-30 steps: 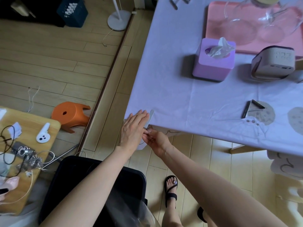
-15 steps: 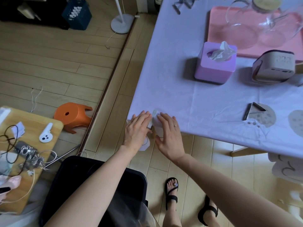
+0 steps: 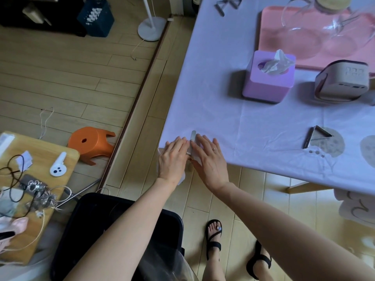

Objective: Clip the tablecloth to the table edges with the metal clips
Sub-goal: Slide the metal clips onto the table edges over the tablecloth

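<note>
**While both palms are lying flat at the corner, a clip is sitting between them**

As the person is leaning over the near left corner of the table (image 3: 304, 186), the left hand (image 3: 172, 159) and the right hand (image 3: 209, 161) are resting side by side on the pale tablecloth (image 3: 233, 122). Both are spread open with straight fingers, gripping nothing. A slim metal clip (image 3: 192, 138) is showing in the narrow gap between them. Its long axis is running from the table's near edge inward, almost straight away from the person and leaning slightly right at the far end. The inner fingers of each hand are lying just beside it. Whether they are actually touching the metal is not clear from this view.

This clip is looking seated, with the hands seemingly smoothing the cloth on either side of it.

The relation that is mattering for the coming move is sideways. A spare clip (image 3: 316, 136), triangular in outline, is lying on the cloth well off to the person's right, near the same near edge. Its straight bar is pointing roughly away from the person, so it is running much the same way as the seated clip. The right hand is the nearer of the two, and a reach across to the right is probably serving better than one with the left hand. More clips (image 3: 227, 4) are lying at the far end of the table, well apart from both hands.
</note>
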